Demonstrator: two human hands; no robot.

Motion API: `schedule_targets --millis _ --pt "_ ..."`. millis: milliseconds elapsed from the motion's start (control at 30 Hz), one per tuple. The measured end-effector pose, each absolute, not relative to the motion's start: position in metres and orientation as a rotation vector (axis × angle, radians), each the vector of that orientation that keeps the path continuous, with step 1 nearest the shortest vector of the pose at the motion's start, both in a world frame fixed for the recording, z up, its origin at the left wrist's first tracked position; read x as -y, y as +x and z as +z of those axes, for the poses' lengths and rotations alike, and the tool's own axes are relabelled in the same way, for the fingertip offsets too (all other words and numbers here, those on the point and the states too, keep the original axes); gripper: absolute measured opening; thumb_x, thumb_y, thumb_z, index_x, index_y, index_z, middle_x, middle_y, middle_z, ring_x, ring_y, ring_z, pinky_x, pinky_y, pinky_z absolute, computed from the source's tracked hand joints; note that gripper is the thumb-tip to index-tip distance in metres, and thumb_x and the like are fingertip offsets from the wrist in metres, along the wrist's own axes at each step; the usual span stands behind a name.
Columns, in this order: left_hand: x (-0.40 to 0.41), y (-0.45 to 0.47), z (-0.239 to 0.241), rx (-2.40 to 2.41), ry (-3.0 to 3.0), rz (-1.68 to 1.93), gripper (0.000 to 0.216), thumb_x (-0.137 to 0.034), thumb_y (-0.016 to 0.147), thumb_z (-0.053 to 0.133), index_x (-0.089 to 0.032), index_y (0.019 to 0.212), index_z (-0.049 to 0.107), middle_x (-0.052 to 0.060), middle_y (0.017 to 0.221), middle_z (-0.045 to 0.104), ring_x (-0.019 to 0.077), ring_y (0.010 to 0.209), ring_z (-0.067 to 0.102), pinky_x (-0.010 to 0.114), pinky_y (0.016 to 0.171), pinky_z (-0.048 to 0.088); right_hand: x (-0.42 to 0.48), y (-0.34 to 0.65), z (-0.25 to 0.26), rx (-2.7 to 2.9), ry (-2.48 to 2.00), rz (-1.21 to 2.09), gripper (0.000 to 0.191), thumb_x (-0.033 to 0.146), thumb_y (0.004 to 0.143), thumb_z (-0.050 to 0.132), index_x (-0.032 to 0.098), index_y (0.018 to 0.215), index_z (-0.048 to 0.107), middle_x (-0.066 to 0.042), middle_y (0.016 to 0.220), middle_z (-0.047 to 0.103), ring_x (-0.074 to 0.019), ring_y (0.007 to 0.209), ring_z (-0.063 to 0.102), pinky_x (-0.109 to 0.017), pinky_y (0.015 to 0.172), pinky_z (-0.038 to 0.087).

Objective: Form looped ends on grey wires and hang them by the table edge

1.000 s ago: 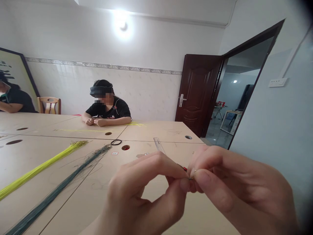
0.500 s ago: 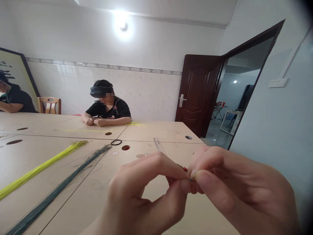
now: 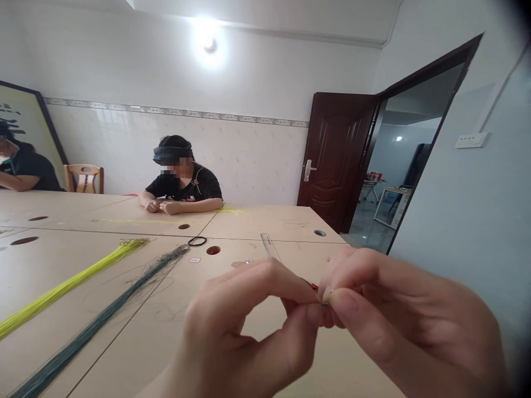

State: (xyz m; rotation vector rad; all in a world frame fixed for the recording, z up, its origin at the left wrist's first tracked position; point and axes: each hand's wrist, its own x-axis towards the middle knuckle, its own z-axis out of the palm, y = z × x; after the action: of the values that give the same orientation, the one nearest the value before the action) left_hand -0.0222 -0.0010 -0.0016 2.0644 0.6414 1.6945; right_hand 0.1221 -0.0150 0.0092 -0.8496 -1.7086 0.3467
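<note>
My left hand (image 3: pixel 249 320) is closed in a pinch, thumb tip against forefinger, above the table in front of me. My right hand (image 3: pixel 394 315) pinches right beside it, and the fingertips of both nearly meet. Between them shows a tiny bit of thin dark blue-green strand (image 3: pixel 323 304). A small gold-coloured piece (image 3: pixel 332 292) peeks out at my right thumb and forefinger; its shape is mostly hidden. Behind the fingers, a red-and-black object (image 3: pixel 314 287) is only partly visible.
On the table (image 3: pixel 207 320) at left lie a yellow bundle of strands (image 3: pixel 83 282) and a dark green bundle (image 3: pixel 112 312). Farther off are a black ring (image 3: pixel 197 241), a clear ruler (image 3: pixel 269 246) and a cable hole (image 3: pixel 213 250). A person (image 3: pixel 186 182) sits opposite.
Both hands keep the same pinch, almost still. At most, the fingertips have shifted very slightly around the small piece.
</note>
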Motion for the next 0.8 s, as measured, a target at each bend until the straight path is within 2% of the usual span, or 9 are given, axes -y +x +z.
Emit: schedule_targets --millis 800 --pt "0.0023 -0.0258 -0.0014 -0.724 2.171 1.642 0.017 -0.004 0.072 0.053 -0.019 0.066 0.058 -0.004 0.060 0.062 0.0071 0.054 0.056 0.016 0.046 0.043 0.0154 0.1230 0.0079 1.726 -0.834 0.281 0.017 0.022 0.078 0.055 0.022 0.061 0.055 0.008 0.053 0.057 -0.0050 0.047 0.054 -0.013 0.053 0.047"
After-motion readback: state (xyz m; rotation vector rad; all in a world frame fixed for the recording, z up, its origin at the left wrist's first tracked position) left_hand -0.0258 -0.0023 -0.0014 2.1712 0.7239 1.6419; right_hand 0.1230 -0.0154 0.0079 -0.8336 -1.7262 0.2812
